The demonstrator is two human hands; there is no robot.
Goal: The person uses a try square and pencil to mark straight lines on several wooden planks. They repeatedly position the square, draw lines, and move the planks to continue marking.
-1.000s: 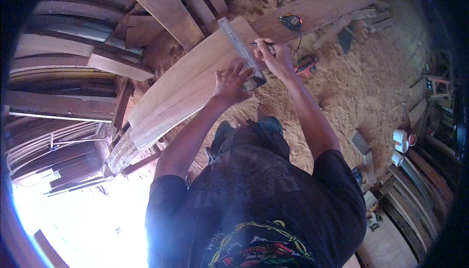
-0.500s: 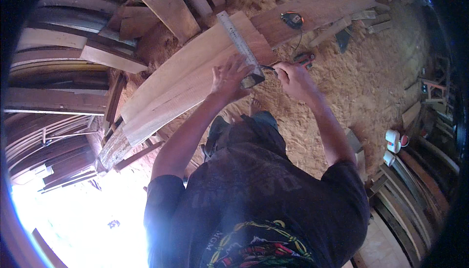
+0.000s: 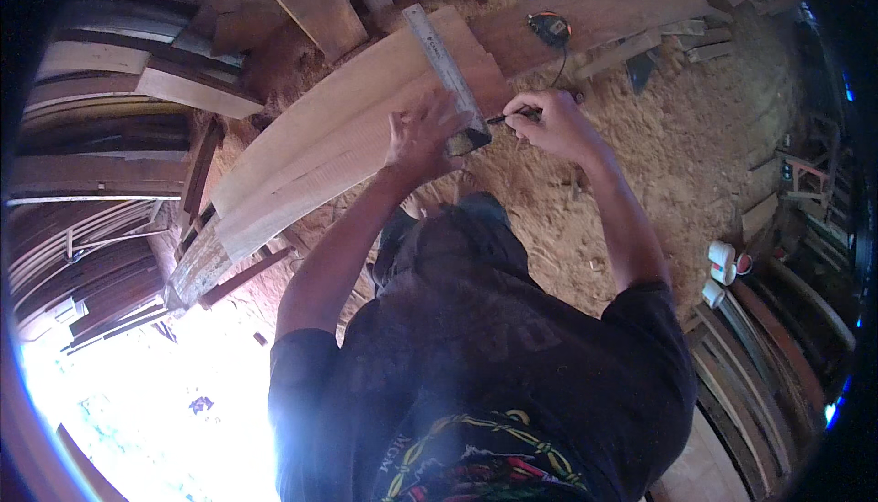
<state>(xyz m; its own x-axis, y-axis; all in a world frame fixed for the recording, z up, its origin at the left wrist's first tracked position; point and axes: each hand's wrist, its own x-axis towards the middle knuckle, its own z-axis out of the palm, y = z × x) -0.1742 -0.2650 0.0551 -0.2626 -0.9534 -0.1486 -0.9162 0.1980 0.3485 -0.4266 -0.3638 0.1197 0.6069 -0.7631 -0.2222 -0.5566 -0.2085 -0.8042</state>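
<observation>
A metal try square (image 3: 439,56) lies across a pale wooden board (image 3: 320,150), its thick stock against the board's near edge. My left hand (image 3: 422,136) is curled over the square's stock end, holding it to the board. Beside the square, on its right, my right hand (image 3: 553,127) is closed on a thin dark pencil (image 3: 497,120). The pencil's tip is close to the square's edge; whether it touches the wood I cannot tell.
A tape measure (image 3: 549,28) rests on a second, reddish board (image 3: 604,13) beyond. Stacked planks (image 3: 101,173) fill the left side, and more timber (image 3: 759,383) leans at the right near white containers (image 3: 721,264). Sawdust (image 3: 658,182) covers the ground.
My right hand has shifted slightly up and turned, now hiding most of a red-and-black tool behind it. My left hand stays on the square. The whole view has shifted a little.
</observation>
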